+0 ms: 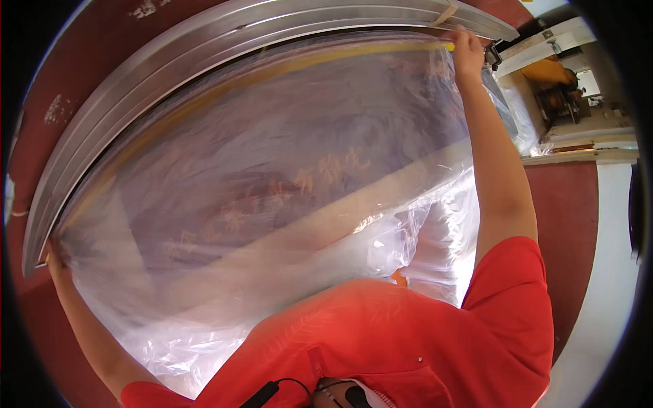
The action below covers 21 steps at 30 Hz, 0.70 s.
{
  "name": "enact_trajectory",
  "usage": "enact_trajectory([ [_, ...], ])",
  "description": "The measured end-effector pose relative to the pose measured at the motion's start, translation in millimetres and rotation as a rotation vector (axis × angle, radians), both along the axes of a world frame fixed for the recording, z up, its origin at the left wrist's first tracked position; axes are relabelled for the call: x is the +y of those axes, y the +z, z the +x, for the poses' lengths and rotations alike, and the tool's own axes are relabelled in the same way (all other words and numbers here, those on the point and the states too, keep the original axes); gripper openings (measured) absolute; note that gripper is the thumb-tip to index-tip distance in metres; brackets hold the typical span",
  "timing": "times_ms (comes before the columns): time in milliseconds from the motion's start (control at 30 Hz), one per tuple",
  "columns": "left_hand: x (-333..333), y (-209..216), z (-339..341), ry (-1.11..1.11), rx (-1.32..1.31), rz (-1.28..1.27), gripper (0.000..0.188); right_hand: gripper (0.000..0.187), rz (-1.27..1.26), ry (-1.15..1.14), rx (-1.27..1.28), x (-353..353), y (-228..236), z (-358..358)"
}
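A large clear plastic sheet [292, 143] hangs in front of me, stretched between my raised arms. Along its upper edge runs a yellow strip [333, 56]. My right hand [468, 60] is closed on the sheet's upper right corner, at the end of the strip. At the far left, my left hand [58, 257] grips the opposite corner; its fingers are partly hidden and the folds gather there. Just above both hands is a long silver metal rail [183, 58], which looks curved in this view. Lettering shows faintly through the plastic.
Red wall [58, 75] surrounds the rail. At the right a window opening with a pale sill [564, 158] shows machinery and an orange-yellow thing [546, 70] beyond. Loose, crumpled plastic [445, 238] hangs close to my red shirt [381, 333].
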<state>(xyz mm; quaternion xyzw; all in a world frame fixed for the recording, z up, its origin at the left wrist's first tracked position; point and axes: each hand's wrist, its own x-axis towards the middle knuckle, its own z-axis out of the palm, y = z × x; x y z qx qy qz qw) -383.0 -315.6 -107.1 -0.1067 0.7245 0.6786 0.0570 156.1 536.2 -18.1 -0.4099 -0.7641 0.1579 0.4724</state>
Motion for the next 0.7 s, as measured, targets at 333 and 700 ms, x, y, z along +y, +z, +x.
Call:
enact_trajectory([
  [333, -255, 109, 109, 0.131, 0.069, -1.343, 0.037, 0.056, 0.351, 0.969, -0.739, -265, 18, -8],
  [700, 410, 95, 332, -1.087, 0.692, -0.733, 0.029, 0.066, 0.312, 1.021, -0.711, -291, -19, 29],
])
